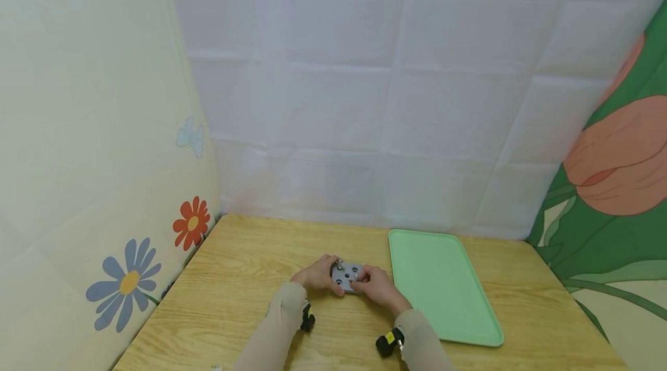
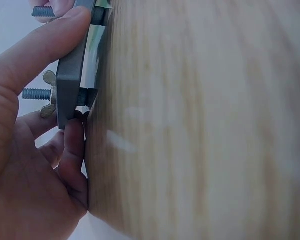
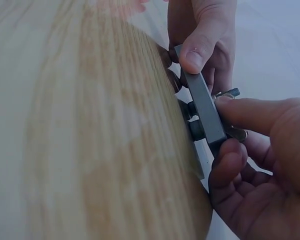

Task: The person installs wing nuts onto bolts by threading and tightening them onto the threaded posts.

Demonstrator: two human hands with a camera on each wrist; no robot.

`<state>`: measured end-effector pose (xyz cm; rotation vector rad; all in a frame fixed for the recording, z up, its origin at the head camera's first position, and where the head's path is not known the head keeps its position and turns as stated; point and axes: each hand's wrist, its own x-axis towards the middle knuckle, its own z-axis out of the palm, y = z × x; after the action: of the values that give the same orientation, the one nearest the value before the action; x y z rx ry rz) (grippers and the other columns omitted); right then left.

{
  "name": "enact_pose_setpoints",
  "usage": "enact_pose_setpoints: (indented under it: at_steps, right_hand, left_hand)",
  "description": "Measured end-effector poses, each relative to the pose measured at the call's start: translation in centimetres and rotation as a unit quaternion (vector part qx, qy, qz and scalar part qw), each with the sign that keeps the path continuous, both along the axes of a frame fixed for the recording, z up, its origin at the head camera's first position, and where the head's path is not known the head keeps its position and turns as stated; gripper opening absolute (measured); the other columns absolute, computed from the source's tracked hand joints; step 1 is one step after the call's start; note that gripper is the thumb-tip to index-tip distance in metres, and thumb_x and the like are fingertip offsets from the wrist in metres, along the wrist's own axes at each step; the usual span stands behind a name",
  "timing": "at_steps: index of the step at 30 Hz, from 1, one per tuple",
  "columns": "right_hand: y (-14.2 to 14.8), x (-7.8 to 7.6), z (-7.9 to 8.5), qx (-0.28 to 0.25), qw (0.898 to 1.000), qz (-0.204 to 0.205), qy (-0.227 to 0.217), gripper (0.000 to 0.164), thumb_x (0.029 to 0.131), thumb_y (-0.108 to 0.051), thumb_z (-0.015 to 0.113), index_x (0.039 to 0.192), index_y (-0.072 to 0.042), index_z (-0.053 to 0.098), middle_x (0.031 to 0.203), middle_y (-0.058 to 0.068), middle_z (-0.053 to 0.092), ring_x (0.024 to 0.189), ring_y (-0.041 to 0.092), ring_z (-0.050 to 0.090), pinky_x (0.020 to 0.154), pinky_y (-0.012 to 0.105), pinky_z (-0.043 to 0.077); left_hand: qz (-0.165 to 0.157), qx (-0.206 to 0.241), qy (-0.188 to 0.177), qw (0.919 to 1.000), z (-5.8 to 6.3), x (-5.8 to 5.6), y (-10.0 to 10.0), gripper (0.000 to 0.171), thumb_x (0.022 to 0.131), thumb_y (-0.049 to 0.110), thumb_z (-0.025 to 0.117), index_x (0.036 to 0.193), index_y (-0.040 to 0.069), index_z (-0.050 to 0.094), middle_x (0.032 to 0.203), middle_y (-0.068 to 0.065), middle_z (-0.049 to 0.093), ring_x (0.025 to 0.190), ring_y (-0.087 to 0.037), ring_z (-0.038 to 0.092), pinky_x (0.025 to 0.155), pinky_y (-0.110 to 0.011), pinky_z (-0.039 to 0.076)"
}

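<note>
A grey metal plate with several holes is held just over the wooden table. My left hand grips its left edge, thumb on the near side and fingers curled behind. Near that edge, a threaded bolt sticks up through the plate with a brass-coloured wing nut on it. At the right end, my right hand pinches a second wing nut on another bolt; the fingers partly hide it. Bolt heads show under the plate.
A light green tray lies on the wooden table, right of my right hand. A small shiny piece shows at the bottom frame edge, too small to tell. A white cloth hangs behind the table, with patterned cloths on both sides.
</note>
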<state>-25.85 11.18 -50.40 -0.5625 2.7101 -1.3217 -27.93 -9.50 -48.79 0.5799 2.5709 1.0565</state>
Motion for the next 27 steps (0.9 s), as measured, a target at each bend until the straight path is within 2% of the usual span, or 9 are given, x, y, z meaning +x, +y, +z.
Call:
enact_pose_setpoints:
  at_steps: [7, 17, 27]
  right_hand:
    - [0.16, 0.13, 0.27, -0.008, 1.000, -0.004, -0.022, 0.014, 0.082, -0.016, 0.071, 0.081, -0.009, 0.059, 0.074, -0.002, 0.054, 0.068, 0.014, 0.047, 0.058, 0.027, 0.038]
    - [0.16, 0.13, 0.24, -0.023, 0.999, 0.006, -0.035, 0.014, 0.085, -0.014, 0.069, 0.080, -0.008, 0.057, 0.071, -0.002, 0.054, 0.062, 0.012, 0.047, 0.053, 0.025, 0.039]
    - [0.10, 0.18, 0.53, -0.024, 0.999, 0.004, -0.027, 0.013, 0.085, -0.013, 0.069, 0.080, -0.008, 0.058, 0.072, -0.002, 0.054, 0.064, 0.012, 0.048, 0.054, 0.025, 0.040]
  left_hand:
    - [-0.005, 0.004, 0.002, 1.0000, -0.17, -0.13, -0.13, 0.080, 0.070, 0.026, 0.085, 0.135, 0.003, 0.043, 0.118, -0.006, 0.045, 0.094, -0.017, 0.044, 0.082, -0.034, 0.039]
    - [-0.009, 0.004, 0.009, 0.9999, -0.16, -0.11, -0.21, 0.079, 0.070, 0.026, 0.084, 0.133, 0.002, 0.044, 0.118, -0.007, 0.046, 0.096, -0.018, 0.044, 0.085, -0.034, 0.038]
    - [-0.002, 0.007, 0.004, 1.0000, 0.24, 0.08, -0.21, 0.080, 0.070, 0.025, 0.084, 0.135, 0.002, 0.043, 0.117, -0.007, 0.046, 0.093, -0.018, 0.045, 0.082, -0.034, 0.039]
